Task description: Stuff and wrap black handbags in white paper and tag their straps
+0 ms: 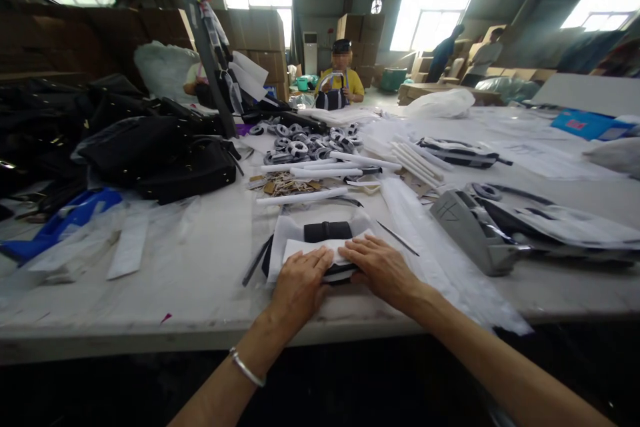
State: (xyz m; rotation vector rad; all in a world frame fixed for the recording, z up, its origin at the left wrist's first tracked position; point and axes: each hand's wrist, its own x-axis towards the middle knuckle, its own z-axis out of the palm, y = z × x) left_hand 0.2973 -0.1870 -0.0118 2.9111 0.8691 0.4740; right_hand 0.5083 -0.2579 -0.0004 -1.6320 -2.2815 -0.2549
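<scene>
A small black bag (339,273) lies near the table's front edge, with white wrapping sheet (287,230) over and behind it. Across its near side is a folded white sheet (299,249), and a black rolled piece (327,231) shows just beyond. My left hand (306,273) rests on the sheet's left part with its fingers stretched out. From the right, my right hand (375,263) lies flat on the sheet and the bag's edge, fingers extended. Both thumbs point inward near the bag's front side. A dark strap end (256,263) sticks out at the left.
A grey tape dispenser (473,230) stands to the right, beside wrapped bags (575,220). Behind the work lie white tubes (325,170) and a heap of wrapped rings (305,141). Black bags (165,153) pile up left. A person (354,83) sits across the table.
</scene>
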